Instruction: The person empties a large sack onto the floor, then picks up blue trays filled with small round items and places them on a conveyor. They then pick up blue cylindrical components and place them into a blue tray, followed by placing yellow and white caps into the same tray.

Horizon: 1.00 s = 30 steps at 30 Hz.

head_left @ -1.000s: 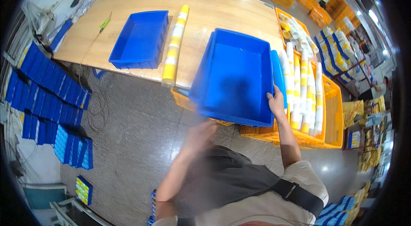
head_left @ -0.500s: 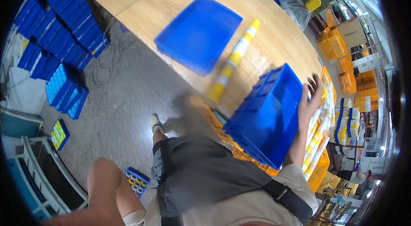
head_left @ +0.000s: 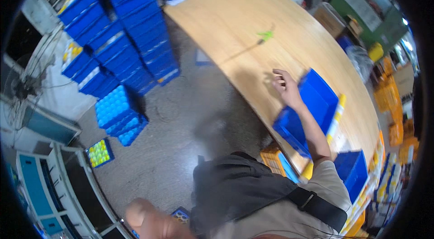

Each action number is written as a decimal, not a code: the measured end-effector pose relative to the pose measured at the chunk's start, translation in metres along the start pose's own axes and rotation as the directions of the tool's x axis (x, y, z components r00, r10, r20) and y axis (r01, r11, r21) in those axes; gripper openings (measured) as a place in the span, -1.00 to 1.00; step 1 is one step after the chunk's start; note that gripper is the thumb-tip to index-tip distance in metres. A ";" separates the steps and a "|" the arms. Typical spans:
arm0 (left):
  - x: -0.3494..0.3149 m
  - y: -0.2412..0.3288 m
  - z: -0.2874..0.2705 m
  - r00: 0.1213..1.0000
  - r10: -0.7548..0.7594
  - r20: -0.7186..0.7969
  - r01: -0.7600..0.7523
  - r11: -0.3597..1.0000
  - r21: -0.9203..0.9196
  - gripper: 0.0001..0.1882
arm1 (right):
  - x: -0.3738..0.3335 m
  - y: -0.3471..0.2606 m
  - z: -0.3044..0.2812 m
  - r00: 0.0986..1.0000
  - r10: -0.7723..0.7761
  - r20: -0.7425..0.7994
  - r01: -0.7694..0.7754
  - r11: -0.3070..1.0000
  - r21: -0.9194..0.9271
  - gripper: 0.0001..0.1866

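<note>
My right hand (head_left: 285,86) hovers above the wooden table, its fingers loosely bent and apart, with nothing in them. Its forearm passes over a shallow blue tray (head_left: 319,99) that lies near the table's edge. Beside the tray lies a long roll with yellow and white bands (head_left: 335,119), partly covered by the tray and my arm. Another blue bin (head_left: 351,171) stands by my right elbow. Of my left arm only a bent, blurred part shows at the bottom; the left hand is out of the picture.
A green air gun (head_left: 266,35) on a thin hose lies on the table (head_left: 217,17). Tall stacks of blue crates (head_left: 144,26) stand at the left. Light-blue trays (head_left: 115,108) and a tray of yellow-green pieces (head_left: 99,153) are on the floor. An orange crate (head_left: 272,160) sits below the table edge.
The view has swung left. My right hand has left the blue bin at the right and moved left over the table, past the flat blue tray. My left arm stays bent low.
</note>
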State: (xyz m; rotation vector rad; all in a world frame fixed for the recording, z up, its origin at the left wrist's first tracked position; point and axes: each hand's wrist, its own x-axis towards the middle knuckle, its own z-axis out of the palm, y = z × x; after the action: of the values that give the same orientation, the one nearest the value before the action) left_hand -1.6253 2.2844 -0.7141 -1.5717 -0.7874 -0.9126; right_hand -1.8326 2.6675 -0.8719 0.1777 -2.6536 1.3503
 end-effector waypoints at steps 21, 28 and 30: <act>-0.435 0.018 -0.232 -0.893 -0.113 -0.436 -0.063 -0.927 0.370 -0.38 | 0.530 0.375 0.188 0.697 0.701 0.153 -0.695 0.607 0.385 -0.88; -0.240 -0.109 -0.320 0.165 -0.378 -0.911 0.447 -0.795 0.411 -0.54 | 0.478 0.020 0.387 0.711 -0.053 0.702 -0.320 0.863 0.390 -0.57; -0.148 -0.119 -0.336 0.550 -0.396 -0.735 0.381 -0.665 0.643 -0.51 | 0.424 -0.082 0.429 0.664 -0.143 0.734 -0.235 0.892 0.386 -0.61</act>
State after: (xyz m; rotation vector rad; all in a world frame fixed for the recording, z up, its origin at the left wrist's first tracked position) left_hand -1.8483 1.9721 -0.7536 0.7349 -1.7788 -0.3675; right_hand -2.2711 2.2578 -0.9737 0.9288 -2.8472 2.3216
